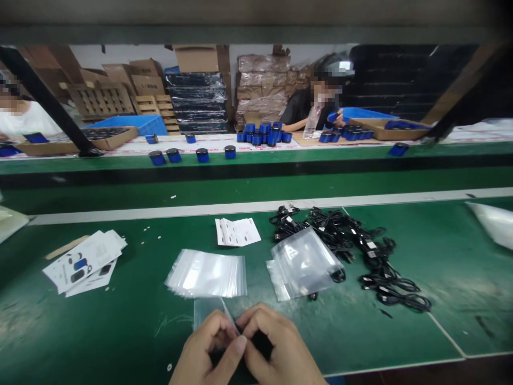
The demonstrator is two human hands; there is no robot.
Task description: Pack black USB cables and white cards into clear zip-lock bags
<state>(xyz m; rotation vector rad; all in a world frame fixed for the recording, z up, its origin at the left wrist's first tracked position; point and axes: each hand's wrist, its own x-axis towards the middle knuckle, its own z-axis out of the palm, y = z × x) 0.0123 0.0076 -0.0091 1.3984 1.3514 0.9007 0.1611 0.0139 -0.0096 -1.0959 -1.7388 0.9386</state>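
At the bottom middle my left hand [214, 347] and my right hand [274, 342] meet, fingertips pinched together at the edge of a clear plastic bag [206, 310]. Something dark shows between the fingers; I cannot make out what it is. Just beyond the hands lies a fanned stack of clear plastic bags [208, 272]. To the right, more clear bags [304, 262] rest partly over a pile of black coiled cables [372, 256]. Folded printed leaflets [238, 231] lie behind the fanned stack.
Printed cards [86, 262] lie at the left of the green table [136, 331]. Across a raised ledge stand several blue, black-topped cylinders [202, 155]. Behind it a co-worker [320, 96] holds a blue item; another person [28, 115] is at far left. A white bag [495, 224] lies at right.
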